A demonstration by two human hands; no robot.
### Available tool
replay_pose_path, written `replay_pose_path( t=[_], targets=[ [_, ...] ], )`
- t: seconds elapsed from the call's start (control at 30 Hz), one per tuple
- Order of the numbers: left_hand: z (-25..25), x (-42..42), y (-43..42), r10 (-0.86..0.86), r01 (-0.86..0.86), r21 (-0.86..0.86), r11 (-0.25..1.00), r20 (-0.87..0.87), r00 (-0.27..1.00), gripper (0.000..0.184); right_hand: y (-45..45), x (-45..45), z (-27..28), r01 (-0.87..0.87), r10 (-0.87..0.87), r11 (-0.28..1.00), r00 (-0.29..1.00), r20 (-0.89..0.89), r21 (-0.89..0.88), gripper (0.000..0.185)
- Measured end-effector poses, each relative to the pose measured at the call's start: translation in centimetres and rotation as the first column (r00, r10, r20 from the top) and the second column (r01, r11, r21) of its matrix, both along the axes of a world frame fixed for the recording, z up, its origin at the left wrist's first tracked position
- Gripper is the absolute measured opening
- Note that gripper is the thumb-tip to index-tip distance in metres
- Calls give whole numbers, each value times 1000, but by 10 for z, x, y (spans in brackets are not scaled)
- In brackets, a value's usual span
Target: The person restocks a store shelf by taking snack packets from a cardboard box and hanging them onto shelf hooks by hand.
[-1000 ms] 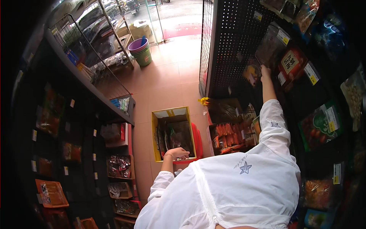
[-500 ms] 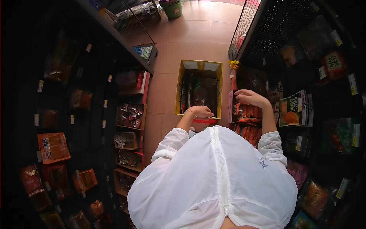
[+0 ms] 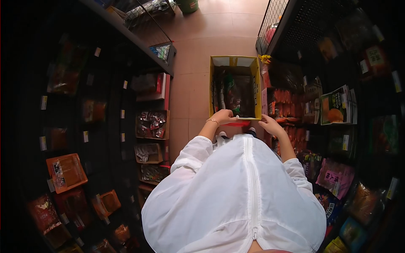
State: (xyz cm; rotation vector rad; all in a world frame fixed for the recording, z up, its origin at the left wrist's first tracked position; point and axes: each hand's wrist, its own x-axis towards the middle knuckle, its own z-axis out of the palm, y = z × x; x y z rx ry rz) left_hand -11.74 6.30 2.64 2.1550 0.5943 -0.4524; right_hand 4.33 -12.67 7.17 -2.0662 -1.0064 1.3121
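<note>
An open-topped cardboard box (image 3: pixel 256 88) with yellow edges stands in the aisle in front of me, with dark and green packets (image 3: pixel 236 90) inside. My left hand (image 3: pixel 222 117), wearing a bracelet, is closed over the left part of the box's near rim. At the near right corner, my right hand (image 3: pixel 272 125) has its thumb and fingers around the edge of the box. Below the rim, a red thing (image 3: pixel 236 124) shows between the hands, partly hidden.
Orange snack packets (image 3: pixel 284 103) fill boxes close on the right, beside a dried mango bag (image 3: pixel 333 107). Boxes of small sachets (image 3: pixel 151 124) line the left side. Dark shelves with hanging packets rise on both sides. Tiled floor (image 3: pixel 192 84) runs ahead to a green bucket (image 3: pixel 188 6).
My right hand has come down from above the orange packets to the box's near right corner. My left hand has stayed at the near rim. The view has shifted, so the box appears farther right.
</note>
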Motion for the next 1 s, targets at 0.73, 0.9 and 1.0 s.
replay_pose_path(
  t=[0.73,0.9,1.0],
  targets=[
    [-62,78,16,238,-317,-171,933,-368,899,51,-129,-54,9,701,-711,689,703,-18,185,31],
    [-56,87,15,187,-283,-101,954,-539,822,43,-152,-55,0,727,-733,673,680,-10,133,32],
    [-90,88,29,353,-486,-160,859,-503,789,44,-142,-49,25,760,-757,647,650,-66,57,32]
  ],
)
